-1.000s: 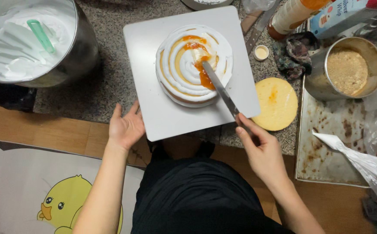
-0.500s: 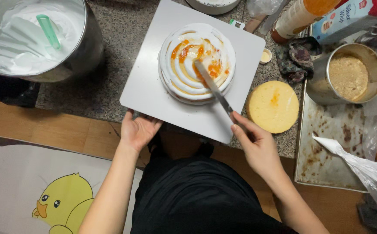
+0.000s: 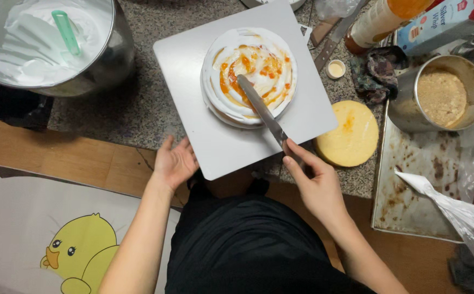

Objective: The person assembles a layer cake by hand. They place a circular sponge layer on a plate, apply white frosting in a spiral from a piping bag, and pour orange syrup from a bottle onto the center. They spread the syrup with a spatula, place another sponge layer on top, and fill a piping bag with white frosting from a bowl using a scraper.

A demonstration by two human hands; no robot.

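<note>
Right hand [image 3: 316, 182] gripped the handle of a long metal spatula [image 3: 261, 109]; blade lay flat across the top of the cake [image 3: 249, 76], tip near its centre. Cake was round, white cream with orange streaks, sitting on a square white board [image 3: 218, 144] on the speckled stone surface [image 3: 133, 109]. Left hand [image 3: 174, 163] was open, fingers spread, at the board's near-left edge; looked like touching it, but contact was hard to confirm from this angle. A plain yellow sponge disc [image 3: 348, 133] lay just right of the board. Big steel bowl [image 3: 114, 65] of white cream with a green-handled tool sat upper left. Metal tin of crumbs [image 3: 441, 92] stood at right, on a stained tray [image 3: 411, 185].
</note>
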